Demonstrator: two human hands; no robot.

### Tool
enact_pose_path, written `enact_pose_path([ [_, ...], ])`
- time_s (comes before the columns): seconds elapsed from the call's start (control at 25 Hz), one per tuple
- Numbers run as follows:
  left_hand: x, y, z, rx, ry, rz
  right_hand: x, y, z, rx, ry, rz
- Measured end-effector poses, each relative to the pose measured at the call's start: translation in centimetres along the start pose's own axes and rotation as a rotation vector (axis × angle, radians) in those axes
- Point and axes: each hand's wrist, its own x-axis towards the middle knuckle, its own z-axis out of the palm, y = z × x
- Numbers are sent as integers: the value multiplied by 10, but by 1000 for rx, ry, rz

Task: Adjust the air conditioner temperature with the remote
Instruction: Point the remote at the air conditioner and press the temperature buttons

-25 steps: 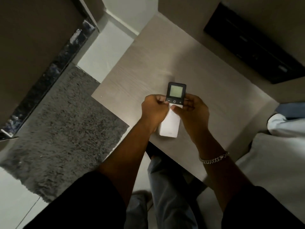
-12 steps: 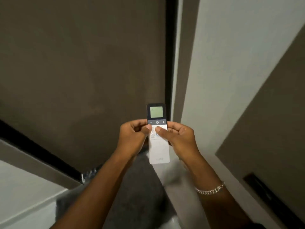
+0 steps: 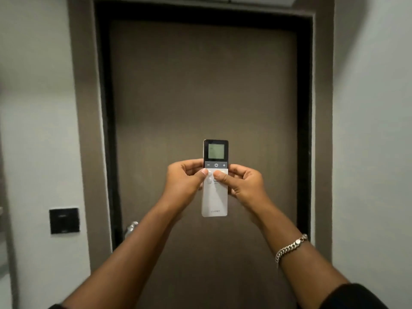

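Note:
A slim white remote (image 3: 214, 199) with a dark top and a small grey screen is held upright in front of me, at arm's length. My left hand (image 3: 185, 179) grips its left edge, thumb resting on the white buttons below the dark strip with minus, power and plus signs. My right hand (image 3: 244, 182) grips the right edge, its thumb on the buttons beside the left thumb. No air conditioner is in view.
A closed brown door (image 3: 200, 90) in a dark frame fills the view straight ahead, with a metal handle (image 3: 131, 227) low on its left. A black wall switch plate (image 3: 64, 220) sits on the white wall to the left. White wall stands on the right.
My view has swung up from the table and rug to the wall and then the door. Both hands kept hold of the remote and lifted it upright before me.

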Motion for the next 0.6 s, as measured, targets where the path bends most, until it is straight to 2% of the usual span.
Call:
enact_pose_path([
  [0.2,28,92,-43,26,16,221,39,-92,49,27,-82,-200],
  [0.36,36,130,-63,61,28,283,47,-135,70,1,-120,-298],
  [0.6,33,148,-74,41,58,315,38,-154,84,22,-122,-370],
])
